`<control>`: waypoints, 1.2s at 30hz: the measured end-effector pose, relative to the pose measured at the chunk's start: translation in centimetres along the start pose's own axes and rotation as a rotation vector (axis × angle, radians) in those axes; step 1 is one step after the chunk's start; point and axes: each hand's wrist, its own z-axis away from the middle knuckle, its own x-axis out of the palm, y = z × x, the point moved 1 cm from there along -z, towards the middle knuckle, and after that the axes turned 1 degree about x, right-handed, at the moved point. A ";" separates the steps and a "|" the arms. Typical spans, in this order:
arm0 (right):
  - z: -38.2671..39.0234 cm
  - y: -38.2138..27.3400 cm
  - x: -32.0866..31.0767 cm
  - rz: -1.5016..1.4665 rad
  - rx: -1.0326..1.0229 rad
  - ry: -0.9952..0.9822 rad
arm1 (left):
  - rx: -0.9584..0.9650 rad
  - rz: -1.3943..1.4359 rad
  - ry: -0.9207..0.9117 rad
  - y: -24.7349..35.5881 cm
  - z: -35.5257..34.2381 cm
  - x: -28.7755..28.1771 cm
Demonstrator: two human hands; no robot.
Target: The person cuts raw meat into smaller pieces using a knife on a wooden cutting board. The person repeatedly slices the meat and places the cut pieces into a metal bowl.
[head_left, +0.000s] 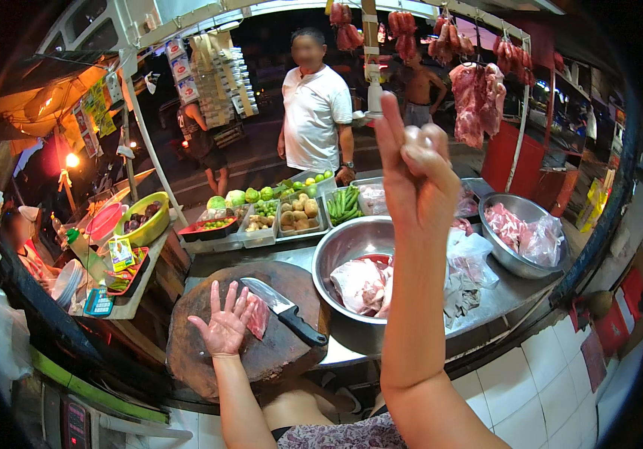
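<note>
On the round wooden chopping block point(201, 359) lies a knife point(293, 318) with a black handle, beside a piece of red meat point(259, 322). My left hand point(224, 329), open with fingers spread and empty, is over the block just left of the meat. High at centre right, my right hand point(415, 157) points upward with one or two fingers extended and the others curled closed, holding nothing that I can see. Behind that forearm sits a large steel bowl point(332, 251) of meat, partly hidden.
A steel counter point(519, 280) bears another meat bowl point(562, 258), plastic bags point(467, 258) and vegetable containers point(261, 239). Hanging meat point(467, 101) is upper right, a produce side shelf point(134, 307) left. A person in white point(310, 120) stands across the counter; others are farther back and left.
</note>
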 end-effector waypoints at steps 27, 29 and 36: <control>9.9 3.5 -4.4 -0.115 0.179 0.265 | -0.029 0.136 0.186 -0.5 -0.3 -2.8; 10.1 3.7 -4.3 -0.129 0.178 0.256 | -0.032 0.152 0.156 -0.5 -0.3 -2.9; 11.2 4.2 -4.0 -0.073 0.201 0.273 | -0.038 0.183 0.150 -0.5 0.0 -3.3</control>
